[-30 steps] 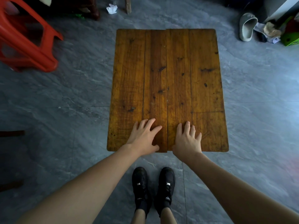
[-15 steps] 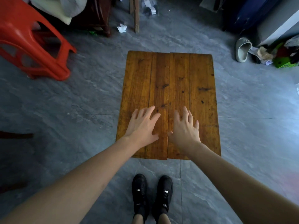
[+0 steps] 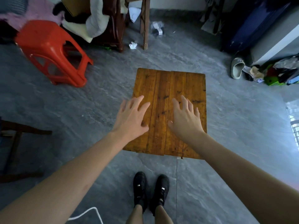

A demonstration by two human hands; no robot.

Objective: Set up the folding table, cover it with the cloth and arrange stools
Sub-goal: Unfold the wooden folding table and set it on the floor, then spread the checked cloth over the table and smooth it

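The wooden folding table [image 3: 171, 84] stands unfolded on the grey floor in front of me, its plank top bare. My left hand [image 3: 131, 118] hovers over the table's left side with fingers spread and straight. My right hand [image 3: 184, 119] is over the right half, also spread, holding nothing. Whether the palms touch the wood I cannot tell. A red plastic stool [image 3: 50, 50] stands tilted at the far left. No cloth for the table is clearly identifiable.
Dark wooden furniture [image 3: 114, 26] piled with clothes stands behind the stool, with a wooden leg [image 3: 145, 25] and crumpled paper [image 3: 133, 45] nearby. A slipper [image 3: 237, 67] and clutter lie at right. Another wooden frame [image 3: 17, 131] is at left. My black shoes [image 3: 150, 189] are below.
My head has risen, so the table looks smaller and farther. Both hands have moved from the near edge toward the table's middle and spread wider apart.
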